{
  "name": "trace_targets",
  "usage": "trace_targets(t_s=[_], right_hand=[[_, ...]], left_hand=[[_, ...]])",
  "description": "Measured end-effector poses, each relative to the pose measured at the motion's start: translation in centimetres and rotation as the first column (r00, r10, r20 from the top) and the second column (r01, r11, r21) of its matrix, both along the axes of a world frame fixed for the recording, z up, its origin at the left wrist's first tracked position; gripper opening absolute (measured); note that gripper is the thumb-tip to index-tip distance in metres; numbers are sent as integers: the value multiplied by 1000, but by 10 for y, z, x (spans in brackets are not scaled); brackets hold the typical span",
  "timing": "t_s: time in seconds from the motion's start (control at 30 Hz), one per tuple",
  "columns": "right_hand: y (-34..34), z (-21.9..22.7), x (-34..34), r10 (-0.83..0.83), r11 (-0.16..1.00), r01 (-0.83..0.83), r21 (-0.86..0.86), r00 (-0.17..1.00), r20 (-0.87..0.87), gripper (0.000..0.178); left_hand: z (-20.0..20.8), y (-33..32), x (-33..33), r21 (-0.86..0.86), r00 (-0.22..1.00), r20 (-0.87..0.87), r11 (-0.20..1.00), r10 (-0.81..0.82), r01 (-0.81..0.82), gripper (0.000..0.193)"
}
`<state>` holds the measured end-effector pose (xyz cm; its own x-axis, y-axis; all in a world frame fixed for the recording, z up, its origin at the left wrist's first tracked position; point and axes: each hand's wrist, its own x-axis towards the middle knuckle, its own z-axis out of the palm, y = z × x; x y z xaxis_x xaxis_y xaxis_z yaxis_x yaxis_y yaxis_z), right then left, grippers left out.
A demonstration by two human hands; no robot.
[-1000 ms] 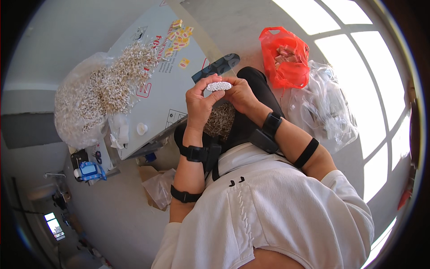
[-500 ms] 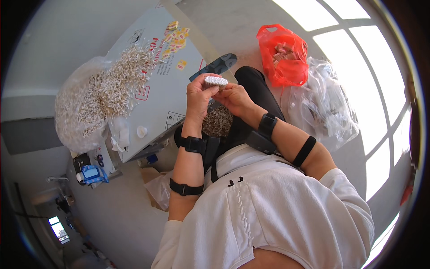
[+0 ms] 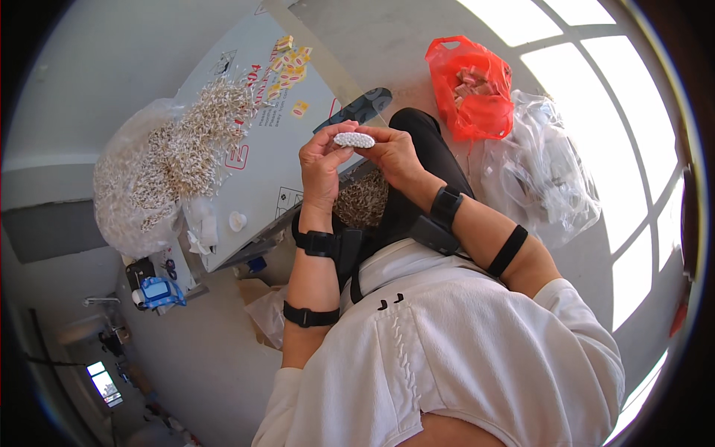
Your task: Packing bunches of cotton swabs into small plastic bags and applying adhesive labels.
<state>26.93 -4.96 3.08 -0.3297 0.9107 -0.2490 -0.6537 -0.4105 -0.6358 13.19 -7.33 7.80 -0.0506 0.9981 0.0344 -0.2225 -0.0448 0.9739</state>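
Note:
Both hands hold a tight bundle of cotton swabs (image 3: pixel 354 140), its white tips facing up at me. My left hand (image 3: pixel 322 160) curls its fingers and thumb around the bundle's left side. From the right, my right hand (image 3: pixel 395 153) pinches the other end between thumb and fingers. The lower part of the bundle is hidden by the hands. Under them, between my knees, lies a mass of loose swabs (image 3: pixel 362 200). To the left, a big heap of loose swabs (image 3: pixel 190 145) spills from a clear plastic bag (image 3: pixel 112 201) onto the table (image 3: pixel 257 175).
Small yellow-and-white packets or labels (image 3: pixel 290 71) are scattered at the table's far end. A red plastic bag (image 3: pixel 484 119) with pinkish bundles and a clear bag (image 3: pixel 540 171) stand on the floor at right. A white round cap (image 3: pixel 237 220) and blue pack (image 3: pixel 160 293) are at left.
My hands have shifted slightly left with the swab bundle. The bundle has turned a little, and my right fingers now reach along its far edge.

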Motion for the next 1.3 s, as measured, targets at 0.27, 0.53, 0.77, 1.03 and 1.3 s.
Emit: trace_targets(t_s=[0.27,0.53,0.77,1.03,1.3], right_hand=[[2,1,2,2,1000,-3,24,999,46,30],[4,-5,1,-6,998,2,63,998,59,29],[3,-1,2,1,998,-4,67,999,38,28],[5,-4,4,64,989,-67,132,998,27,27],[4,1,6,67,992,-68,109,998,10,27]], left_hand=[[2,-1,-2,15,1000,-24,1000,-3,4,35],[3,-1,-1,8,999,-39,1000,4,-4,35],[5,-4,-4,69,1000,8,997,-17,16,35],[6,-6,-9,75,999,-3,996,-47,47,34],[5,-6,-9,92,999,-13,994,-52,53,32]])
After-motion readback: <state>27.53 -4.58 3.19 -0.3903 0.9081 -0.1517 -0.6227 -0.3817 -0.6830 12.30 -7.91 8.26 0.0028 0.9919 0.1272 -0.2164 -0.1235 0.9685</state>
